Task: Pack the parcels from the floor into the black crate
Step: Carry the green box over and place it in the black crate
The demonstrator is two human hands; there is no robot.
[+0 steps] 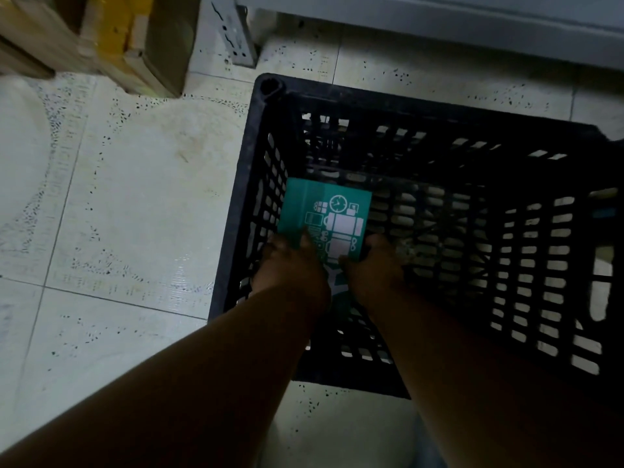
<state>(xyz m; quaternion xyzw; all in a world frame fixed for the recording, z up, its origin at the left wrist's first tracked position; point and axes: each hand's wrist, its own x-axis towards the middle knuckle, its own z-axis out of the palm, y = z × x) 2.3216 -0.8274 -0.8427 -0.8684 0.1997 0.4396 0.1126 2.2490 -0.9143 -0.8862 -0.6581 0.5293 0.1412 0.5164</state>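
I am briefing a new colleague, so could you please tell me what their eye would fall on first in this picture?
The teal parcel with white icons stands out first, low inside the black crate against its left wall. The left hand and right hand grip its near end, both arms reaching down into the crate. Blurred brown cardboard boxes sit on the pale speckled floor at upper left.

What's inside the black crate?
The black crate holds one green parcel, gripped by the left hand and right hand. Hands hide the parcel's near end.

Teal parcel (324,214) with white icons, black crate (439,113), speckled floor (135,197)
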